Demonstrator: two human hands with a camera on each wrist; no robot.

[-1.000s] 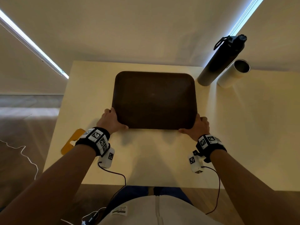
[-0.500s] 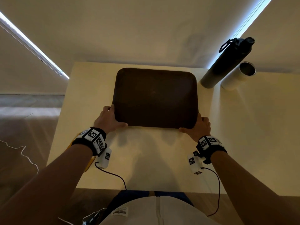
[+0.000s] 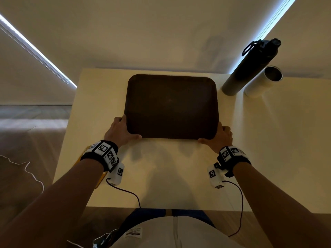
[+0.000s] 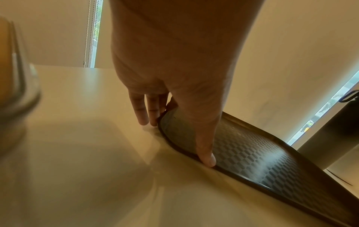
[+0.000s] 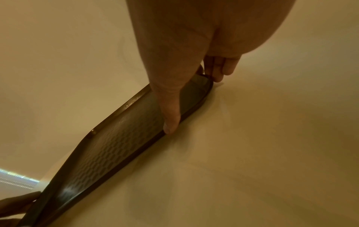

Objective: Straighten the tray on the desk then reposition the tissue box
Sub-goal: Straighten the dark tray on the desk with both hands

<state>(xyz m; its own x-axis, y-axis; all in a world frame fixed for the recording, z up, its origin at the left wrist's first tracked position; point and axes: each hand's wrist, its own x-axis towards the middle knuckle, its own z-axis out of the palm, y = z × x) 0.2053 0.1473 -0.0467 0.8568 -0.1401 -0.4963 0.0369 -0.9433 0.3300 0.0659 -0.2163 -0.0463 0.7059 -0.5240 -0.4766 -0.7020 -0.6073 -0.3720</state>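
A dark brown rectangular tray lies flat on the cream desk, its sides roughly square with the desk's edges. My left hand frames its near-left corner, with the thumb straight along the near rim and the fingers straight against the left side. My right hand frames the near-right corner the same way, thumb on the near rim and fingers beside the corner. The tray's checkered surface is bare. No tissue box is recognisable in any view.
A tall dark bottle and a white open cylinder stand at the desk's back right, just right of the tray. A yellow object sits mostly hidden under my left forearm at the desk's left edge. Floor lies to the left.
Both hands have slid the tray a little farther toward the desk's back edge. My left forearm now covers most of the yellow object.
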